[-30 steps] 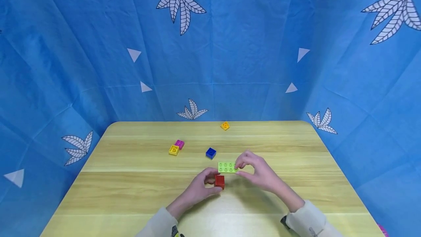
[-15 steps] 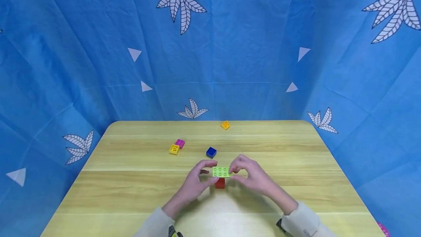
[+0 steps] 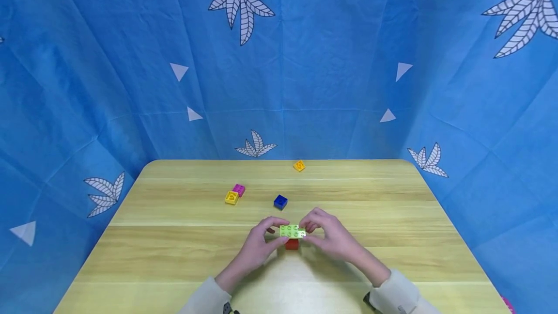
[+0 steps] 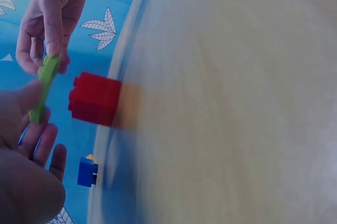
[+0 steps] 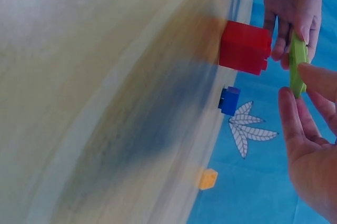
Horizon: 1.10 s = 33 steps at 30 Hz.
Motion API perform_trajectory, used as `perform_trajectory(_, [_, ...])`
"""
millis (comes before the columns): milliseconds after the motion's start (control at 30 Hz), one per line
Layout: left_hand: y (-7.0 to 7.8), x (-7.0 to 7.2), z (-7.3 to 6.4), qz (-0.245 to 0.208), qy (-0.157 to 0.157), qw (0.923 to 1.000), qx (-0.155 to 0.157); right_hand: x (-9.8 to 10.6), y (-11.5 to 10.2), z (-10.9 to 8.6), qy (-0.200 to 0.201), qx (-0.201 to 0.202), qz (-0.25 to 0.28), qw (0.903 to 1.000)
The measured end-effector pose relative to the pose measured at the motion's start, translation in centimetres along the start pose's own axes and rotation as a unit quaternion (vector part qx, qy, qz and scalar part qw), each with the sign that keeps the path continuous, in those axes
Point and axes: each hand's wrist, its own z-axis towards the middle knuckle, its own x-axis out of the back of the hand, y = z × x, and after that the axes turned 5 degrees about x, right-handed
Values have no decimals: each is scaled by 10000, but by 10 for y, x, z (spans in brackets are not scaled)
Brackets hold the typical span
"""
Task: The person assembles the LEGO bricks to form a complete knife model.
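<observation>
Both hands hold a flat lime-green building brick point(image 3: 292, 231) level, studs up, close over a red brick point(image 3: 292, 244). My left hand point(image 3: 256, 246) pinches its left end between thumb and fingers. At the right end, my right hand point(image 3: 334, 240) grips it the same way. From the side, in the left wrist view, the green brick point(image 4: 47, 83) shows as a thin slab, apart from the studded top of the red brick point(image 4: 95, 99). That red brick stands upright on the table and is partly hidden from the head view by the green one.
A dark blue brick point(image 3: 280, 202) lies just beyond the hands. Farther left, a yellow brick point(image 3: 231, 198) sits against a magenta brick point(image 3: 239, 189). One orange brick point(image 3: 299, 165) is near the back edge of the wooden table point(image 3: 174, 251). Blue patterned cloth point(image 3: 331, 62) hangs behind.
The right hand has brought the green brick left and toward the person, over the red brick. The left hand has let go of the red brick and taken the green brick's left end.
</observation>
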Motion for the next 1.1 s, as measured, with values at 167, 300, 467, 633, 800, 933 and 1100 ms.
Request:
perform_trajectory(167, [-2,-1,-1,-99,-35,9999,17,-3,-1,-1,-104,-175,48,9998])
perform_trajectory(300, [-3,-2,1,-83,-59,9999,-6,-4,1,-2,-118,-176,-26,9998])
perform_trajectory(467, [-5,-3,2,-28,-156,9999,-40,-6,3,-3,-128,-266,-71,9995])
perform_trajectory(633, [-8,-3,1,-31,-189,9998,64,-9,3,-2,-237,-322,-21,9992])
perform_trajectory(800, [-9,-4,2,-31,-222,9997,104,-12,5,0,-269,-302,-174,9990])
perform_trajectory(933, [-8,-4,2,-50,-231,9997,100,-14,5,1,-316,-331,-256,9986])
perform_trajectory(1100, [-8,-5,2,-221,-284,9993,103,-16,6,1,-356,-387,-261,9983])
